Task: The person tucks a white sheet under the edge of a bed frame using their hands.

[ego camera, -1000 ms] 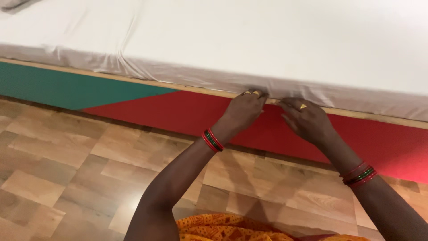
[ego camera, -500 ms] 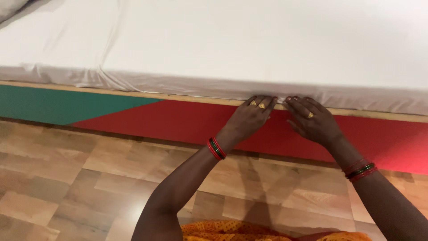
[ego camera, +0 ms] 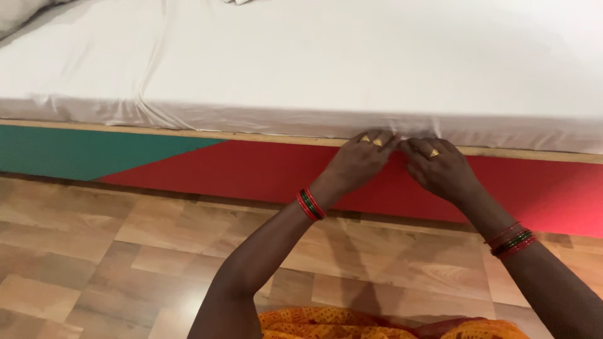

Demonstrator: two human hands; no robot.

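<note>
A white sheet (ego camera: 352, 56) covers a mattress on a bed frame with a red (ego camera: 264, 169) and green side panel. My left hand (ego camera: 358, 164) and my right hand (ego camera: 440, 169) sit side by side at the sheet's lower edge (ego camera: 402, 133), where it meets the wooden rail. Fingertips of both hands pinch the sheet hem, which puckers just above them. Both hands wear gold rings, and red and green bangles circle each wrist.
The green part of the panel (ego camera: 75, 150) runs to the left. A wood-pattern floor (ego camera: 125, 245) lies below the bed. Orange patterned cloth (ego camera: 352, 325) of my clothing shows at the bottom edge. A grey pillow corner (ego camera: 19, 12) sits at top left.
My hands have drawn closer together at the sheet's edge, and the fingers went from flat against the rail to pinching the hem. The view shifted slightly.
</note>
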